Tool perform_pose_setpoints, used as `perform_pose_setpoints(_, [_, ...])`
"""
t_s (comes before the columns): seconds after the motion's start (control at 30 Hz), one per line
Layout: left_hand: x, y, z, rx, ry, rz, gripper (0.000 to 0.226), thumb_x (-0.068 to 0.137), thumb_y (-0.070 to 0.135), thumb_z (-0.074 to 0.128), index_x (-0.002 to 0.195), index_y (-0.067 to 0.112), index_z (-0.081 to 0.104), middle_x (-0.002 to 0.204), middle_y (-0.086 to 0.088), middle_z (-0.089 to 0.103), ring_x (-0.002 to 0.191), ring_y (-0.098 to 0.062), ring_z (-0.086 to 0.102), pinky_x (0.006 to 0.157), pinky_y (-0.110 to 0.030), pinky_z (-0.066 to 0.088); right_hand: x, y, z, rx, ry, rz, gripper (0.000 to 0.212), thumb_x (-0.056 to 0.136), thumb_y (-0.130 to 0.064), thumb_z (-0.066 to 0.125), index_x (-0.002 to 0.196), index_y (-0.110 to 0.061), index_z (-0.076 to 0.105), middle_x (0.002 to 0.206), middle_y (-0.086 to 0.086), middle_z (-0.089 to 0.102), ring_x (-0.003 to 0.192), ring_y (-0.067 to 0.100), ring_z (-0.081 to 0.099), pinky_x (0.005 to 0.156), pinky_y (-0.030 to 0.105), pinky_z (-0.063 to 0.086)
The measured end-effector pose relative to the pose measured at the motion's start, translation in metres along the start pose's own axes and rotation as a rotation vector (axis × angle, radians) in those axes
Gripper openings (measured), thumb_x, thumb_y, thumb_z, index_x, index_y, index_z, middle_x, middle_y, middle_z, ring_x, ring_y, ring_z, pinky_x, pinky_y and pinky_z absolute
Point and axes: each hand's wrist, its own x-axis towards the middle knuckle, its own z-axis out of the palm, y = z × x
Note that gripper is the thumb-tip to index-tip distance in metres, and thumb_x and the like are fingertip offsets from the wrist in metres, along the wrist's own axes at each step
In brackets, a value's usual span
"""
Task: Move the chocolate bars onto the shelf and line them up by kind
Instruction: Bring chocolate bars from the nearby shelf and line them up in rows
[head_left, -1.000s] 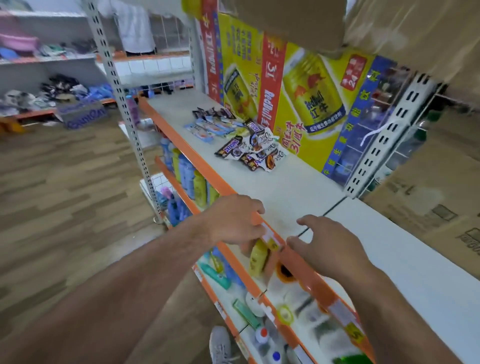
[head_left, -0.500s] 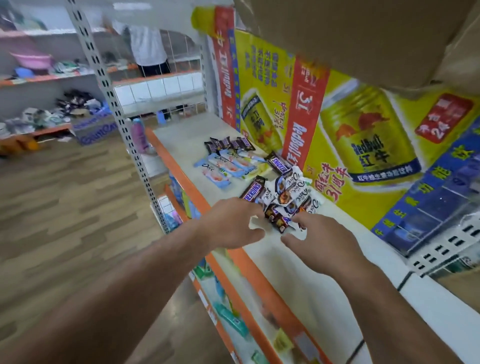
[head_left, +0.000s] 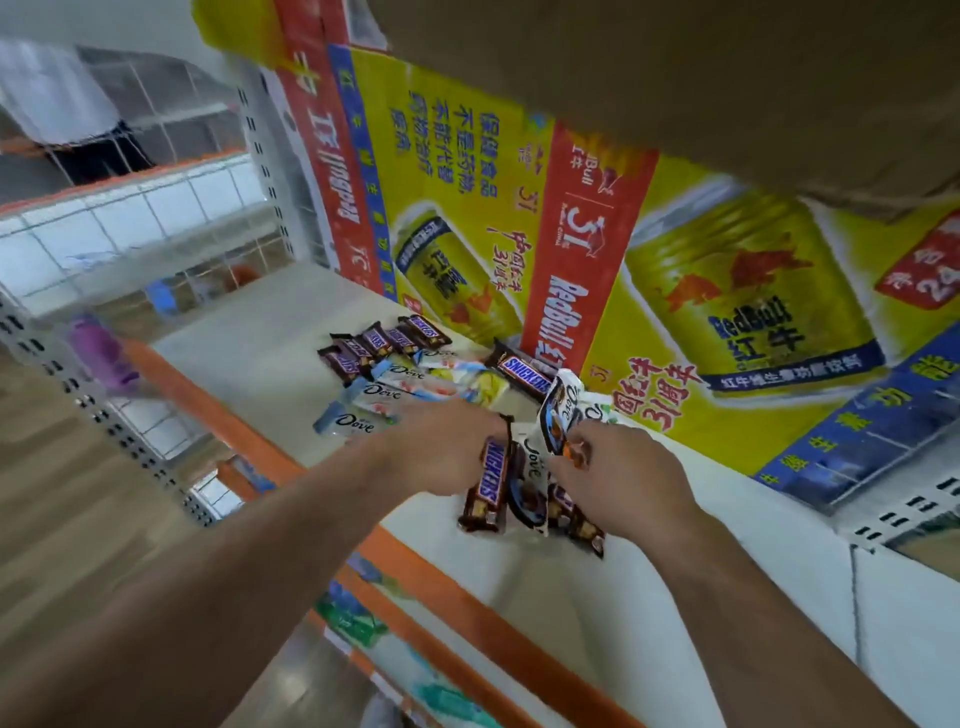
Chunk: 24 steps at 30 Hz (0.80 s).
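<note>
The pile (head_left: 530, 499) of mixed chocolate bars lies on the shelf (head_left: 249, 332) near its orange front edge, right between my two hands. My right hand (head_left: 623, 478) pinches the lower end of a white Dove bar (head_left: 560, 405) between thumb and fingers, and the bar stands up, tilted, above the pile. My left hand (head_left: 447, 452) sits over the pile's left side with its fingers curled down. A Snickers bar (head_left: 488, 486) lies against those fingers, its length pointing toward me, but the fingertips are hidden and I cannot tell whether they grip it. Farther back, pale Dove bars (head_left: 363, 410) lie side by side just beyond the left hand, with a row of dark bars (head_left: 384, 340) behind them. A lone Snickers (head_left: 524, 371) lies near the poster (head_left: 727, 322) at the back. A cardboard box (head_left: 675, 78) fills the top of my view.
</note>
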Motion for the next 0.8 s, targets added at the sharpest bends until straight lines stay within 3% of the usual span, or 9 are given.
perform_pose_setpoints(0.13, [0.022, -0.020, -0.009, 0.014, -0.057, 0.150, 0.015, 0.084, 0.025, 0.057, 0.097, 0.020, 0.063, 0.092, -0.001, 0.063, 0.086, -0.024, 0.063, 0.070, -0.043, 0.055, 0.015, -0.019, 0.015, -0.001, 0.018, 0.116, 0.025, 0.088, -0.049, 0.055, 0.085, -0.025, 0.056, 0.077, -0.007, 0.056, 0.075, 0.017, 0.057, 0.066, 0.033, 0.051])
perform_pose_setpoints(0.23, [0.034, -0.022, -0.010, 0.041, -0.121, 0.255, 0.023, 0.079, 0.037, 0.069, 0.083, 0.026, 0.050, 0.085, 0.005, 0.055, 0.081, -0.019, 0.057, 0.069, -0.037, 0.052, 0.025, -0.032, 0.029, -0.058, 0.009, 0.174, 0.029, 0.083, -0.050, 0.061, 0.096, -0.025, 0.057, 0.096, -0.003, 0.061, 0.090, 0.022, 0.060, 0.068, 0.033, 0.046])
perform_pose_setpoints(0.3, [0.041, -0.024, -0.008, 0.051, -0.142, 0.291, 0.035, 0.073, 0.040, 0.077, 0.090, 0.030, 0.048, 0.086, 0.009, 0.048, 0.083, -0.016, 0.053, 0.070, -0.033, 0.050, 0.030, -0.036, 0.036, -0.114, 0.013, 0.206, 0.032, 0.085, -0.039, 0.061, 0.111, -0.021, 0.056, 0.111, 0.002, 0.061, 0.103, 0.025, 0.059, 0.075, 0.034, 0.045])
perform_pose_setpoints(0.43, [0.054, -0.028, -0.003, 0.166, -0.136, 0.367, 0.062, 0.064, 0.049, 0.079, 0.115, 0.023, 0.054, 0.110, 0.000, 0.057, 0.103, -0.022, 0.054, 0.084, -0.040, 0.051, 0.033, -0.040, 0.045, -0.150, 0.080, 0.246, 0.036, 0.093, -0.034, 0.054, 0.125, -0.017, 0.054, 0.122, 0.005, 0.057, 0.114, 0.026, 0.055, 0.087, 0.036, 0.048])
perform_pose_setpoints(0.67, [0.062, -0.030, -0.011, 0.301, -0.135, 0.412, 0.083, 0.060, 0.065, 0.077, 0.128, 0.028, 0.049, 0.116, 0.002, 0.049, 0.111, -0.021, 0.039, 0.097, -0.045, 0.035, 0.027, -0.035, 0.055, -0.032, 0.356, 0.321, 0.030, 0.097, -0.036, 0.043, 0.105, -0.018, 0.066, 0.098, 0.007, 0.067, 0.089, 0.031, 0.065, 0.070, 0.033, 0.050])
perform_pose_setpoints(0.8, [0.063, -0.030, -0.018, 0.307, -0.182, 0.430, 0.075, 0.061, 0.069, 0.075, 0.120, 0.026, 0.056, 0.110, 0.003, 0.045, 0.108, -0.019, 0.037, 0.093, -0.041, 0.036, 0.015, -0.030, 0.048, 0.015, 0.410, 0.371, 0.032, 0.099, -0.038, 0.042, 0.121, -0.030, 0.063, 0.091, 0.007, 0.072, 0.083, 0.034, 0.066, 0.068, 0.034, 0.048])
